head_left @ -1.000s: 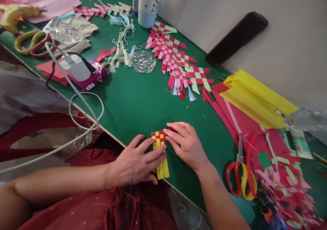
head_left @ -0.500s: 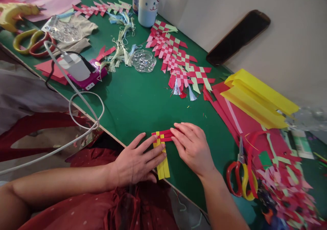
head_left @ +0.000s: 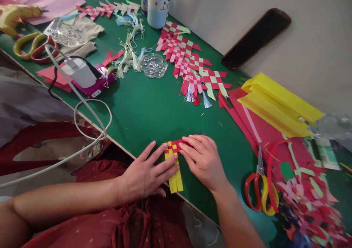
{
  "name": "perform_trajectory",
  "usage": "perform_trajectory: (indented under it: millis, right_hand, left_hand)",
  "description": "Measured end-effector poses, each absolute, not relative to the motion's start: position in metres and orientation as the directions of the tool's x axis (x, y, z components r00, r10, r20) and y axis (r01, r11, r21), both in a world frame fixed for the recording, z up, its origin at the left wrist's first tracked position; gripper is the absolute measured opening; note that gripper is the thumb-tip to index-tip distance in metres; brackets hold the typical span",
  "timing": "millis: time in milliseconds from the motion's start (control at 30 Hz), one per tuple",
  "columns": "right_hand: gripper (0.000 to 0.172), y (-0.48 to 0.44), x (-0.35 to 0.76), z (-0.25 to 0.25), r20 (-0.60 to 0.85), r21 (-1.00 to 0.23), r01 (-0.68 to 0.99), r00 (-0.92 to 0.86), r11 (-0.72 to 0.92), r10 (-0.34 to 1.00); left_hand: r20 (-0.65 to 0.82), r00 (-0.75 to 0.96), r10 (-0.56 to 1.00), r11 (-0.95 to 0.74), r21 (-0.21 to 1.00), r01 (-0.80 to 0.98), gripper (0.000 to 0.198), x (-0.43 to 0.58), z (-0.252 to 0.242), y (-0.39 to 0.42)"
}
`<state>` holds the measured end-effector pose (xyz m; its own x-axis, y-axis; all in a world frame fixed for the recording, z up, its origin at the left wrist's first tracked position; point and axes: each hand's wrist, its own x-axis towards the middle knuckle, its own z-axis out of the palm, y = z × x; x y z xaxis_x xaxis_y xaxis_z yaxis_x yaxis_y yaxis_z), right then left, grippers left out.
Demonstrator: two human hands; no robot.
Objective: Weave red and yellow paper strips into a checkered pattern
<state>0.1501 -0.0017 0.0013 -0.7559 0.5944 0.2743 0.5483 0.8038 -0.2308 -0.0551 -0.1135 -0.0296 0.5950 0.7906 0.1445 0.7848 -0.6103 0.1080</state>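
Observation:
On the green table's front edge lies a small woven paper piece (head_left: 171,146) with yellow and red checks. Its yellow paper strips (head_left: 176,180) run toward me, and red paper strips (head_left: 182,142) run to the right. My left hand (head_left: 150,172) is open, fingers spread flat, the fingertips pressing on the weave and the yellow strips. With fingers close together, my right hand (head_left: 205,160) grips the red strips at the weave's right side; its thumb is mostly hidden.
Finished woven paper fish (head_left: 189,59) lie at the back, beside a bead dish (head_left: 154,65) and tassels (head_left: 128,55). At right are scissors (head_left: 260,191), paper scraps (head_left: 308,204) and yellow paper (head_left: 277,103). A white cable (head_left: 93,112) loops over the left edge. A phone (head_left: 257,37) leans on the wall.
My right hand has slid slightly left along the red strips, closer to the weave. My left hand stays nearly in place on the paper.

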Motion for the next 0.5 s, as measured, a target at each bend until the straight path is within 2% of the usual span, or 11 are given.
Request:
perform_trajectory:
  millis: [100, 233, 367, 500]
  right_hand:
    - [0.021, -0.002, 0.145, 0.006, 0.306, -0.229, 0.611, -0.694, 0.758, 0.651]
    - [0.024, 0.0, 0.131, 0.009, 0.231, -0.206, 0.624, -0.717, 0.753, 0.658]
    - [0.017, 0.003, 0.122, 0.012, 0.164, -0.23, 0.635, -0.721, 0.737, 0.673]
    - [0.012, 0.003, 0.122, 0.016, 0.156, -0.265, 0.65, -0.7, 0.712, 0.697]
  left_hand:
    - [0.145, 0.598, 0.788, -0.613, 0.108, 0.782, 0.072, -0.055, -0.03, -0.114]
    - [0.141, 0.592, 0.794, -0.607, 0.11, 0.787, 0.072, -0.055, -0.029, -0.113]
    - [0.131, 0.591, 0.796, -0.605, 0.123, 0.787, 0.072, -0.055, -0.027, -0.113]
    - [0.131, 0.592, 0.795, -0.606, 0.134, 0.784, 0.072, -0.055, -0.028, -0.113]
